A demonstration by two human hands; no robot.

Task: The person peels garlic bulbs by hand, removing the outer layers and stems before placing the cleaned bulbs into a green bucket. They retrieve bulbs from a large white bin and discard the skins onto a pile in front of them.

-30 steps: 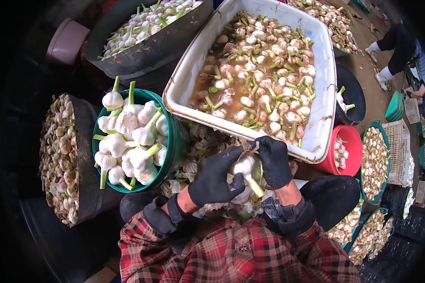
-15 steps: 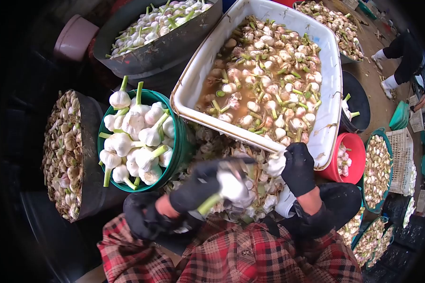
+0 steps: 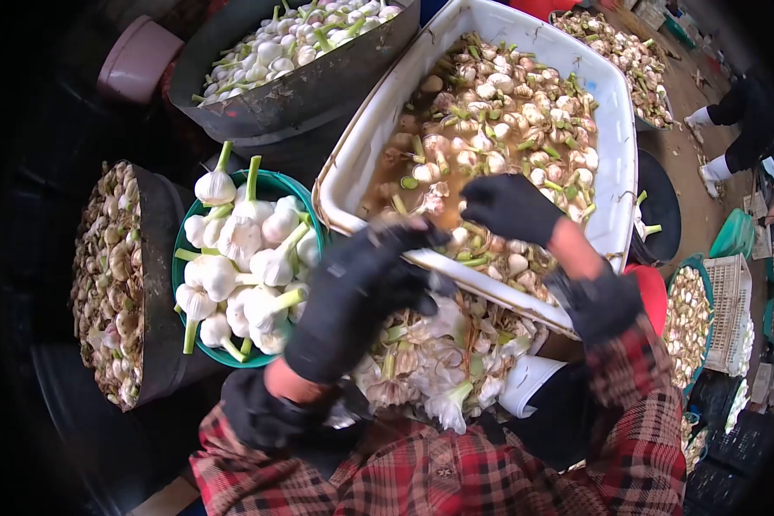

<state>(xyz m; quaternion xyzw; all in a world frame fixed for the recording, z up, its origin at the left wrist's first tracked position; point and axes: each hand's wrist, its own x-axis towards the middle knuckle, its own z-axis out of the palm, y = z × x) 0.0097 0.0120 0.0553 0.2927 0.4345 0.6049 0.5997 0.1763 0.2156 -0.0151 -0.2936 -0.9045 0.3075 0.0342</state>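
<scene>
Change of state: half a second ago the left hand (image 3: 353,297) carried a peeled bulb by its green stem above the lap; that bulb is no longer visible, and the glove now sits higher, against the near rim of the white tub (image 3: 615,155). The left hand is motion-blurred, fingers curled; whether anything is in it cannot be told. The right hand (image 3: 512,206) has left the lap and crossed the rim; it now lies palm down, fingers bent, on the soaking garlic bulbs (image 3: 507,120) in brown water; its grip is hidden, so a held bulb cannot be confirmed. Reading: one bulb appears finished, and the right hand is at the soaking stock.

Edges and room: the tub rim passes under the right forearm, between both hands; the heap of garlic skins (image 3: 443,361) lies below the hands in the lap; the green bucket (image 3: 275,178) of peeled garlic bulbs (image 3: 224,271) stands just left of the left hand, heaped above its rim; the red bucket (image 3: 660,297) sits beside the right elbow; open room exists only above the containers.
</scene>
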